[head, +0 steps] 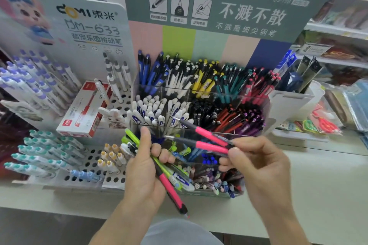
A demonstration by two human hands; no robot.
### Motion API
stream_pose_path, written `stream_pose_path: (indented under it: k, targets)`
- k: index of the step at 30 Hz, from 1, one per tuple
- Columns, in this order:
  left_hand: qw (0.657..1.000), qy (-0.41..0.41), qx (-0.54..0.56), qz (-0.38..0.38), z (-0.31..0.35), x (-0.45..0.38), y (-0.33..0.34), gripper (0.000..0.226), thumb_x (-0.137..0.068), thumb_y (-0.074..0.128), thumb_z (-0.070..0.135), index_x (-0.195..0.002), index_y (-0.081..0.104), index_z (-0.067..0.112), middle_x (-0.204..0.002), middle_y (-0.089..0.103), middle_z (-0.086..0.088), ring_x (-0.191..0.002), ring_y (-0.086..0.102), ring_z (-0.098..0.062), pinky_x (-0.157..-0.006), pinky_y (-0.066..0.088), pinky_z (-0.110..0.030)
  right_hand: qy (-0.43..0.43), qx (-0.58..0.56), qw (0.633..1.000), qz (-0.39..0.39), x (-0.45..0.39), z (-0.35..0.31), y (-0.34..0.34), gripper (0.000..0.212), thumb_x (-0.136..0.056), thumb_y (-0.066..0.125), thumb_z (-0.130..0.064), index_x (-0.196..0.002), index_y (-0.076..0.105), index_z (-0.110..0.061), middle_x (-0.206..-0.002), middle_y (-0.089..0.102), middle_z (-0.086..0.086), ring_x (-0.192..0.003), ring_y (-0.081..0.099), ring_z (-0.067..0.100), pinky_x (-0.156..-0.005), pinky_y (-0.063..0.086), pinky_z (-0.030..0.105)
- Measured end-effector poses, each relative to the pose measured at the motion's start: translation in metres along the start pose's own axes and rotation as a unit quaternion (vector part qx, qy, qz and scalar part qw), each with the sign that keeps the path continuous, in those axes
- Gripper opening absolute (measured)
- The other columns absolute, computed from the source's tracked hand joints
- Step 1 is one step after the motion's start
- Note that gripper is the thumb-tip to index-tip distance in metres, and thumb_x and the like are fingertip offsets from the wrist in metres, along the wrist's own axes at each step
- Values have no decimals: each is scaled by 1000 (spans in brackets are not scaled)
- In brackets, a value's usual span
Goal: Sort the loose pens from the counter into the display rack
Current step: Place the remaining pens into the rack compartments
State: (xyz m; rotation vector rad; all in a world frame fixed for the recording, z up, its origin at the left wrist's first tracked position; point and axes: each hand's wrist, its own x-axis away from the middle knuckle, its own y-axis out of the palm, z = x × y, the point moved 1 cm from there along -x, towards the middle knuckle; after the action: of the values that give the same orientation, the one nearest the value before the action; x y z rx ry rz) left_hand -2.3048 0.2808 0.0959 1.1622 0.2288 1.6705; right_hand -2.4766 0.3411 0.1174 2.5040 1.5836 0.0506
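Two pink pens [207,141] were pinched near their rear ends by the right hand [256,163], tips aimed at the display rack [201,93]. A mixed bundle [165,169] — green, pink, white — was gripped in the curled left hand [143,167] above the worktop [322,185]. The pens were judged light, stiff and smooth; a mid-barrel pinch would likely be surest — slippage seemed the only risk.
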Motion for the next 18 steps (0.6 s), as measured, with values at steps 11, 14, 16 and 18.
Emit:
stream_pose_path:
  k: [11, 14, 16, 18]
  targets:
    - [995, 82, 48, -11, -2, -15, 16, 46, -62, 65, 66, -61, 47, 24, -54, 38, 8, -44, 40, -9, -50, 47, -24, 30, -45, 996, 66, 27, 31, 32, 24, -78, 65, 27, -72, 61, 4, -89, 73, 17, -70, 76, 39, -61, 63, 35]
    - [996, 77, -34, 13, -9, -12, 15, 44, -64, 69, 59, -51, 52, 21, -47, 50, 4, -40, 53, -11, -47, 53, -25, 33, -19, 999, 15, 29, 28, 33, 20, -78, 69, 24, -77, 66, 5, -80, 72, 19, -66, 75, 37, -58, 61, 31]
    - [996, 69, -52, 22, -10, -12, 13, 38, -61, 79, 49, -63, 58, 16, -54, 57, -1, -44, 59, -15, -47, 54, -28, 36, 4, 999, -11, 30, 25, 33, 19, -78, 71, 23, -79, 67, 4, -75, 73, 17, -63, 74, 36, -53, 58, 29]
    - [996, 63, -57, 17, -8, -14, 11, 35, -60, 83, 40, -72, 62, 15, -59, 59, -1, -46, 58, -14, -45, 52, -26, 56, 2, 998, -29, 30, 24, 32, 21, -77, 71, 23, -77, 66, 3, -73, 73, 16, -59, 73, 34, -48, 54, 27]
